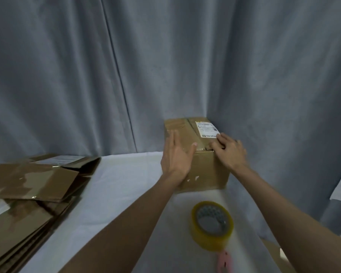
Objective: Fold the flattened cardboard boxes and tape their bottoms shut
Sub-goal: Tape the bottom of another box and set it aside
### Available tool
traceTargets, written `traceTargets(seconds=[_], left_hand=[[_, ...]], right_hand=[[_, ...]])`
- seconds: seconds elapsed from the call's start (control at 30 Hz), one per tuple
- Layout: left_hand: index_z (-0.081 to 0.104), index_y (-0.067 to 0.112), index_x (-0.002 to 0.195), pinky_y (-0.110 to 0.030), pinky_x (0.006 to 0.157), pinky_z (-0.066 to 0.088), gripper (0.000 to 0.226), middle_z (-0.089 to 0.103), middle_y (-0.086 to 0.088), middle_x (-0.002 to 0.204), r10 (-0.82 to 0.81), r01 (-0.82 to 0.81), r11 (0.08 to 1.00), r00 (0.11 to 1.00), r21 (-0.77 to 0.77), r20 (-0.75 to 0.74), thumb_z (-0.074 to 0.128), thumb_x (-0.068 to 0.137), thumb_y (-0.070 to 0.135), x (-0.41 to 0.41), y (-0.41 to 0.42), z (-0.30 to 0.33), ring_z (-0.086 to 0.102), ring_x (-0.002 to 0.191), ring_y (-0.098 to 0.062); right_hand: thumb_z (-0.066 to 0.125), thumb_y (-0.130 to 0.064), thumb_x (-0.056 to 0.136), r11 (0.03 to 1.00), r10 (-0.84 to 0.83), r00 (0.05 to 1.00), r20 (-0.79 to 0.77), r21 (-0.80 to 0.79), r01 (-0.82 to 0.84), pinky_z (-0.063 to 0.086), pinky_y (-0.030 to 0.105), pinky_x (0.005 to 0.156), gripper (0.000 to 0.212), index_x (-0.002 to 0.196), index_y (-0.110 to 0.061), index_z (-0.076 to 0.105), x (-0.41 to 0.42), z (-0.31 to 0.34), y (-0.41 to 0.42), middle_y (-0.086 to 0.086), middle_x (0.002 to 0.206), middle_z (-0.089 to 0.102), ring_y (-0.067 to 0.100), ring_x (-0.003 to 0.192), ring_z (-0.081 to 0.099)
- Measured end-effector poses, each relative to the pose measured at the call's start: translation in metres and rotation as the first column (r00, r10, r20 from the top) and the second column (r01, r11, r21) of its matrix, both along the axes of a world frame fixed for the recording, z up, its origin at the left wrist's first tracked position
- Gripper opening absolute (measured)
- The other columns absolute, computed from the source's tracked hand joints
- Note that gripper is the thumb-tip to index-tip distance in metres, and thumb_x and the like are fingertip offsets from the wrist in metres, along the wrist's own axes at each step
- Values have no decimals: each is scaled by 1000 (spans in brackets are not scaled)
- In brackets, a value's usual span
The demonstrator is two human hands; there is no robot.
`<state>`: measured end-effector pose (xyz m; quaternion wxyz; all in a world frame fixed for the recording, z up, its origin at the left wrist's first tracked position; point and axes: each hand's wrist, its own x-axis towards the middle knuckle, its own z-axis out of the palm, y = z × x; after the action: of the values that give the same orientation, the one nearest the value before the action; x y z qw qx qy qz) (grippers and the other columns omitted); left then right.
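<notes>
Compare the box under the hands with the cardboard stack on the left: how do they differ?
The assembled box stands folded into shape at the table's far side; the cardboard stack lies flat in overlapping sheets. The left hand and right hand touch the box; nothing touches the stack. Both are brown cardboard bearing glossy tape and white labels, on the white table.

Tape roll [212,225] before box [203,166]
</notes>
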<state>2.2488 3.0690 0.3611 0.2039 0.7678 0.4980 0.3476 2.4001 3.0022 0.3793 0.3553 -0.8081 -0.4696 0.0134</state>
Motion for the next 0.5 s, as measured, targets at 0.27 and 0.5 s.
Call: traceTargets(seconds=[0.27, 0.5], left_hand=[[13, 12, 159, -45, 123, 9, 68, 12, -6, 166, -111, 108, 994, 883, -33, -457, 16, 104, 53, -2, 12, 30, 7, 152, -29], [28, 11, 154, -44, 120, 16, 62, 27, -10, 161, -156, 191, 981, 889, 40, -431, 25, 105, 50, -83, -46, 53, 26, 146, -29]], right_hand=[[21, -31, 105, 974, -38, 988, 149, -214, 70, 30, 45, 105, 41, 127, -19, 53, -22, 19, 6, 8, 137, 53, 34, 125, 46], [35, -18, 105, 975, -48, 994, 101, 221, 25, 38, 43, 104, 39, 135, -10, 58, -83, 60, -27, 21, 126, 65, 39, 119, 56]])
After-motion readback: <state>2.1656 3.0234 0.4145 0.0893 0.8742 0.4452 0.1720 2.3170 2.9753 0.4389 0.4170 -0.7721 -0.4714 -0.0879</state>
